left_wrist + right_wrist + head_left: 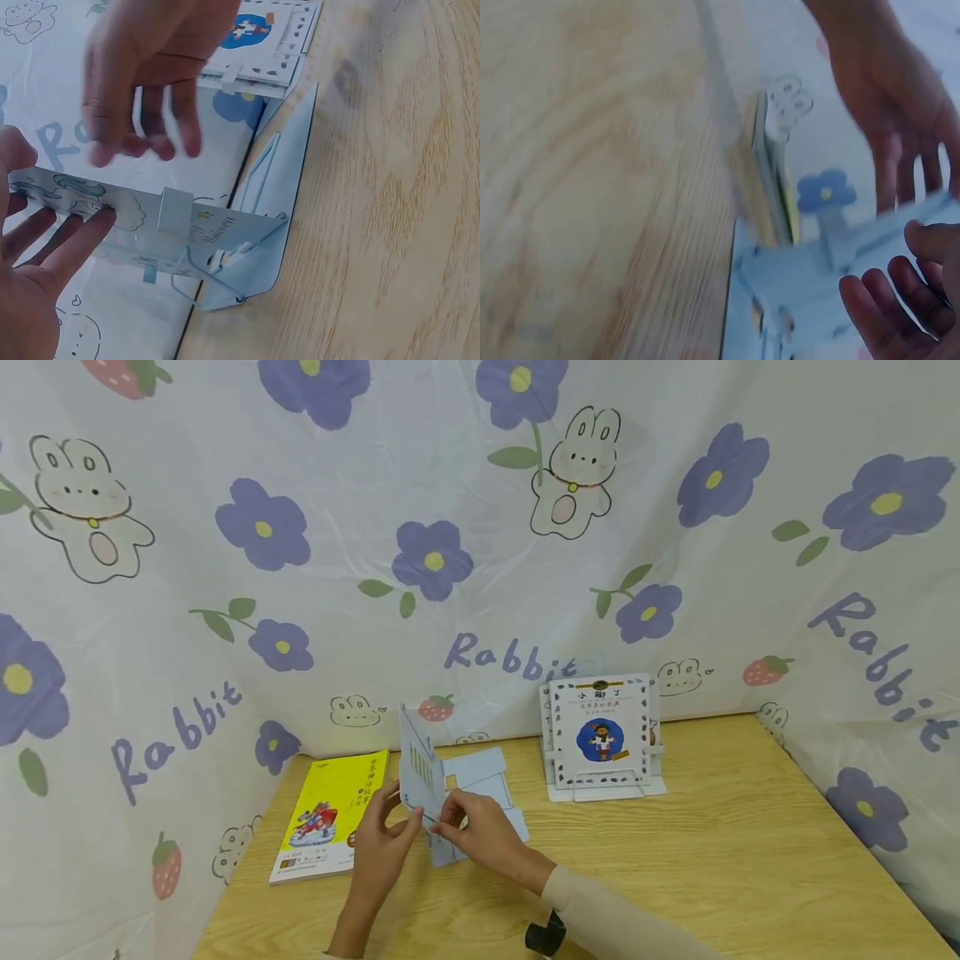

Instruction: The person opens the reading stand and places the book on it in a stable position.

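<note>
A pale blue book stand [480,768] stands on the table with its panel [417,767] raised. The left wrist view shows unicorn drawings on the panel, a clip [176,214] on its edge and bent wire holders [206,281]. My left hand [380,847] grips the panel's edge, thumb on one side and fingers spread on the other. Close beside the panel is my right hand [483,831], its fingers loosely bent. The left wrist view has these blurred fingers [154,139] hanging apart from the panel.
Left of the stand lies a yellow-covered book [330,818]. Another book stand [660,785], back right, holds a white book [600,735] upright. A rabbit-and-flower cloth [337,610] hangs behind the wooden table [712,860]. A black object [546,935] is under my right sleeve.
</note>
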Available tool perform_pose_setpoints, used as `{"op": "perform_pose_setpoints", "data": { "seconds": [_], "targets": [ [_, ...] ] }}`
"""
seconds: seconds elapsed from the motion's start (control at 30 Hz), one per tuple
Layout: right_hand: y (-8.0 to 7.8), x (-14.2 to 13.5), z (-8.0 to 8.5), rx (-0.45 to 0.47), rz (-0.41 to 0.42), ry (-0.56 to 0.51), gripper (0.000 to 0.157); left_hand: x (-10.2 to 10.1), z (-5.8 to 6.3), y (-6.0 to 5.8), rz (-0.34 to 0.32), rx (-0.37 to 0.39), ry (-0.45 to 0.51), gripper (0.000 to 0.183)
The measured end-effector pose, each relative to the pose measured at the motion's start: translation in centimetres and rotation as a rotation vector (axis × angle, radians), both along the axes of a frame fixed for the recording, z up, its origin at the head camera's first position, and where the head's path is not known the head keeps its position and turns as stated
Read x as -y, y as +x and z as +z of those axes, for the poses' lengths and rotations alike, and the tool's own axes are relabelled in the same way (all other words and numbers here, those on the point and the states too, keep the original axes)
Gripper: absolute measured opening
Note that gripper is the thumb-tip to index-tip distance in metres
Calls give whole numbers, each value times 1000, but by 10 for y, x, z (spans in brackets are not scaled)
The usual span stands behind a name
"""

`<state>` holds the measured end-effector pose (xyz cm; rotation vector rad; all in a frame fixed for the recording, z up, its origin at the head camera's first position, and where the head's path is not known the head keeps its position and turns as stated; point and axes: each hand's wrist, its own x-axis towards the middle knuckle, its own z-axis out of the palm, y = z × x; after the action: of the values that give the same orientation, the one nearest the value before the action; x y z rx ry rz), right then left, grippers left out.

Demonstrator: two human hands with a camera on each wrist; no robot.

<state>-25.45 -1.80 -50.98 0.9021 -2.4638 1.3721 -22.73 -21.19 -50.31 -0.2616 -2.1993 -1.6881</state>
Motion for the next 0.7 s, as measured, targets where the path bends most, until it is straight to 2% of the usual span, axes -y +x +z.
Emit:
{"op": "perform_pose_setpoints", "data": {
  "seconds": [0.13,0.27,0.47,0.7],
  "targets": [
    [-16,-14,-13,-8,-103,33,15,4,1,-1,39,26,2,52],
    [-28,-27,-26,36,-188,106,10,7,2,0,50,40,9,50],
    [-30,-37,-38,43,-207,193,3,12,0,-4,54,23,30,48],
    [-34,-37,-43,33,-215,259,4,15,1,-10,59,13,34,43]
  ]
}}
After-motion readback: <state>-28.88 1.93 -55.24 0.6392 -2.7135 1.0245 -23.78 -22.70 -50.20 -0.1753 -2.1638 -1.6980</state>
